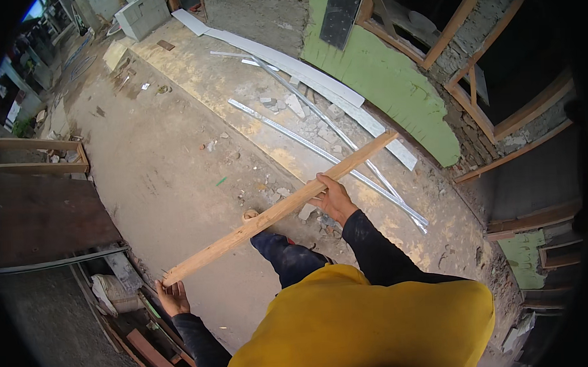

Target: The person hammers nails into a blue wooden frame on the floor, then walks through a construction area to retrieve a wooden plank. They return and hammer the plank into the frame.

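Note:
A long, narrow wooden plank [263, 219] is held slantwise in front of me, its far end toward the upper right. My right hand [335, 200] grips it past the middle, thumb and fingers around its edges. At the near left end, my left hand [174, 299] is closed on the plank's tip, with the palm partly hidden from sight. What look like thin nails stick out of the wood by those fingers. Below the plank, my leg in dark blue trousers [285, 257] and part of one foot show.
Shiny metal channels [292, 133] and long white strips [316, 79] lie on the raised slab to the right, amid broken rubble [295, 106]. A green wall [382, 91] with wooden window frames borders it. At left are a wooden box [37, 168], a brown board [49, 210] and scrap timber.

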Motion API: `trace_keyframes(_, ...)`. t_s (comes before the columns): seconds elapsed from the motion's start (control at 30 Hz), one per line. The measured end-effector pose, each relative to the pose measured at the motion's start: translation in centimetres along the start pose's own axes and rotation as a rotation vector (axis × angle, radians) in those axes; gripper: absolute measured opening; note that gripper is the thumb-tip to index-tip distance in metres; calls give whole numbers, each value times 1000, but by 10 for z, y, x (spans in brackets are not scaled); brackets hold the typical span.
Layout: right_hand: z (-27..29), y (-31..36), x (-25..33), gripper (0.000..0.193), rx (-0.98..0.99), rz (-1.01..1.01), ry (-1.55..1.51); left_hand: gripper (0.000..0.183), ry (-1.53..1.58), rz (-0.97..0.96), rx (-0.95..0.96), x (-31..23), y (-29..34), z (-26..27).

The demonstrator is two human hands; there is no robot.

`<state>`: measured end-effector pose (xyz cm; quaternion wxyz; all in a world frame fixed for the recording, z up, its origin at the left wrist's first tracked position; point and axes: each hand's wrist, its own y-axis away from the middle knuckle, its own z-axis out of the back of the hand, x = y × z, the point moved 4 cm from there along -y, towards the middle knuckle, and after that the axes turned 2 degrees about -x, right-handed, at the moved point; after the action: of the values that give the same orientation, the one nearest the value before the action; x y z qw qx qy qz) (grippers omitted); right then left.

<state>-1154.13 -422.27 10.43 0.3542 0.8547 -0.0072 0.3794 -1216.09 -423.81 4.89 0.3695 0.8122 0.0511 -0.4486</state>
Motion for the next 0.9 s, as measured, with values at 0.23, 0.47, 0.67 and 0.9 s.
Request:
trace_keyframes(0.23, -249, -135, -108, 36, 22, -399, 100, 102, 406, -348, -150, -158, -25, 2)
trace_keyframes(0.47, -534, -228, -160, 41, 348, -544, 182, 118, 302, -757, -102, -275, -113, -132)
trace_keyframes(0.67, -750, -317, -196, 45, 674, -716, 272, 107, 64, -529, 82, -294, -317, -308)
trace_keyframes(0.9, -871, -481, -179, 79, 674, -456, 1151, 70, -188, -766, 41, -541, -587, -401)
